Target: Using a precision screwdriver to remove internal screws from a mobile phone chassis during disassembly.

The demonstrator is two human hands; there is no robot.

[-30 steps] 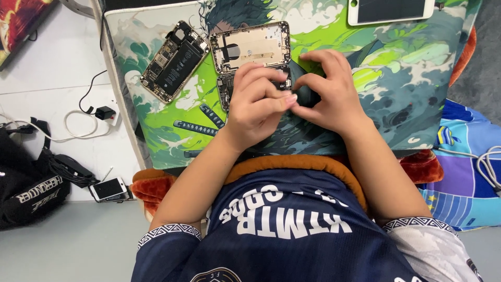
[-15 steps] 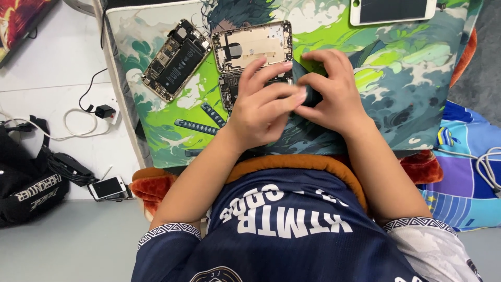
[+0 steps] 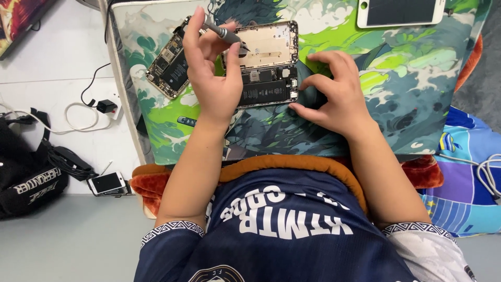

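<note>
The opened phone (image 3: pixel 267 63) lies face-up on the patterned mat (image 3: pixel 396 78) covering the tabletop, its insides exposed for access. The left hand (image 3: pixel 211 78) pinches a small screwdriver (image 3: pixel 225 34), tip angled down at the phone's upper half. Just right of the phone, the right hand (image 3: pixel 334 94) holds nothing, fingertips bracing its edge, likely for steadiness.

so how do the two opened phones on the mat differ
The opened phone under the hands lies square to the mat edge; the left opened phone lies tilted. The first shows a bare tan upper half above a black battery; the second is packed with dark parts. The left hand holds a screwdriver over the first; the second lies untouched. Both lack screens.
</note>
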